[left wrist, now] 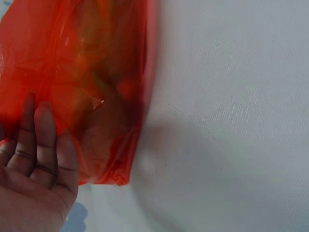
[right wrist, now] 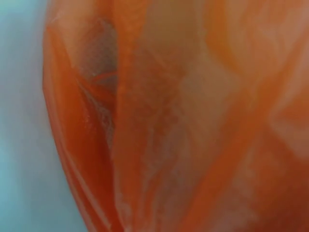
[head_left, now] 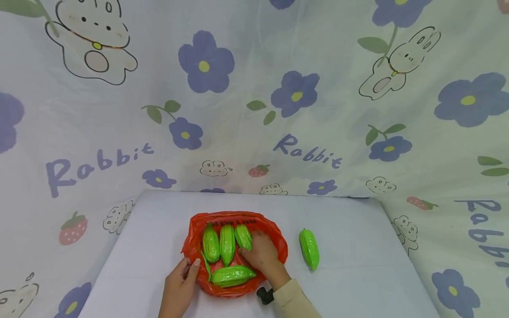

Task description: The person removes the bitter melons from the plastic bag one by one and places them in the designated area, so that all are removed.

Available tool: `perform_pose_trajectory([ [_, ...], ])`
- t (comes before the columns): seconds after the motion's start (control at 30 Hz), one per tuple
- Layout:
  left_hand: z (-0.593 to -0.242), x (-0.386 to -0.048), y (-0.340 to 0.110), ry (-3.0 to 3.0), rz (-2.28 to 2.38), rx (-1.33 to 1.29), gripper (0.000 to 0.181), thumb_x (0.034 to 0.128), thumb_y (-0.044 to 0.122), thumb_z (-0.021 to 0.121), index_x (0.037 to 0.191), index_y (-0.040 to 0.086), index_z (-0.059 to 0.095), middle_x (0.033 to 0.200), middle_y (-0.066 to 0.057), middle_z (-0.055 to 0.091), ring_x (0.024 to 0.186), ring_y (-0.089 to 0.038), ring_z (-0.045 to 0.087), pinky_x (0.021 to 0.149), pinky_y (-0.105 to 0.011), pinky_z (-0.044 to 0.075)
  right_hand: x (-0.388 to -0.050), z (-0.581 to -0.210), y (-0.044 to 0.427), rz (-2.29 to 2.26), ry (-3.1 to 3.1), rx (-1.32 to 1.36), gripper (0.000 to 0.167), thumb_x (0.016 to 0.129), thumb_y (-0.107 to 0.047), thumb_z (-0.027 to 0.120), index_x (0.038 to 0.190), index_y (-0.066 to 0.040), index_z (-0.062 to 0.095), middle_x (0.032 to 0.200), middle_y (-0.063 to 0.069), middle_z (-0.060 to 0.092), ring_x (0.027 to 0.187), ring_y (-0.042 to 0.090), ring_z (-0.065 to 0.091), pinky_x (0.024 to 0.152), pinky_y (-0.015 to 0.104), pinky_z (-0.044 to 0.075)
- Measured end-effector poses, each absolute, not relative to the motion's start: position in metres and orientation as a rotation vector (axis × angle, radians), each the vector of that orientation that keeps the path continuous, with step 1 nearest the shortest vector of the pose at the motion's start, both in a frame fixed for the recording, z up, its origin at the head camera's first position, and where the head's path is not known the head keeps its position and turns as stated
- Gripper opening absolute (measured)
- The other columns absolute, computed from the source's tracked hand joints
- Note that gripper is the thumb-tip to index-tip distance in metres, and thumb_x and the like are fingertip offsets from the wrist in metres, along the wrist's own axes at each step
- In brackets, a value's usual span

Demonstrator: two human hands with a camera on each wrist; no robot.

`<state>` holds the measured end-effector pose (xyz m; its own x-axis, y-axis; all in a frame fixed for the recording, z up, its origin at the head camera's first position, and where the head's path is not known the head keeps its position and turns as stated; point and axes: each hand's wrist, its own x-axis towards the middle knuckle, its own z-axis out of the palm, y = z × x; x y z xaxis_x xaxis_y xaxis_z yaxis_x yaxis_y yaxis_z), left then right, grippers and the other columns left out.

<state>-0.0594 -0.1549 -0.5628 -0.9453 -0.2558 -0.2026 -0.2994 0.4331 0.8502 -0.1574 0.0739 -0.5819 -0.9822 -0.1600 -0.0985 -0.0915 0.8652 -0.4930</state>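
Observation:
A red plastic bag (head_left: 274, 223) lies with its mouth spread wide. Inside are several glossy green ridged vegetables with tapered ends: an upright left one (head_left: 210, 243), a middle one (head_left: 227, 243), and one lying crosswise (head_left: 233, 276). My left hand (head_left: 179, 282) pinches the bag's left rim, thumb on the inner side; in the left wrist view its fingers (left wrist: 46, 145) lie against the red film. Reaching into the bag, my right hand (head_left: 262, 254) holds the lower right part of another green vegetable (head_left: 242, 236). Red film fills most of the right wrist view and hides that hand.
One more green vegetable (head_left: 309, 248) lies on the white table (head_left: 358, 247), right of the bag. A small dark object (head_left: 264, 295) sits by the right wrist. Behind the table hangs a white cloth (head_left: 238, 115) printed with flowers and rabbits.

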Motion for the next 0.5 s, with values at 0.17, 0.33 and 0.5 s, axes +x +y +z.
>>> perform_pose_trajectory([
  [0.17,-0.5617,-0.0587,-0.1555,2.618,1.559,-0.507,0.043,0.1086,0.048,0.054,0.097,0.007,0.058,0.081,-0.002,0.061,0.073,-0.017,0.052,0.061,-0.026,0.044,-0.155,-0.5837,0.0767,-0.81,2.906,-0.196,0.056,0.088,-0.037,0.082,0.124,0.001,0.063,0.109,0.008,0.063,0.099,0.025,0.061,0.086,0.045,0.057],
  [0.33,-0.5608,-0.0579,-0.1563,2.607,1.549,-0.51,0.045,0.1082,0.051,0.053,0.098,0.007,0.057,0.08,-0.003,0.059,0.073,-0.017,0.052,0.061,-0.026,0.043,-0.1531,-0.5837,0.08,-0.855,2.91,-0.208,0.049,0.089,-0.033,0.082,0.119,0.0,0.064,0.102,0.005,0.061,0.092,0.021,0.059,0.082,0.042,0.057],
  [0.5,-0.5606,-0.058,-0.1564,2.611,1.549,-0.511,0.046,0.1082,0.051,0.053,0.098,0.006,0.057,0.08,-0.003,0.059,0.073,-0.017,0.052,0.061,-0.026,0.044,-0.1529,-0.5838,0.081,-0.878,2.896,-0.207,0.044,0.09,-0.032,0.081,0.117,-0.002,0.064,0.101,0.004,0.061,0.09,0.019,0.058,0.08,0.04,0.057],
])
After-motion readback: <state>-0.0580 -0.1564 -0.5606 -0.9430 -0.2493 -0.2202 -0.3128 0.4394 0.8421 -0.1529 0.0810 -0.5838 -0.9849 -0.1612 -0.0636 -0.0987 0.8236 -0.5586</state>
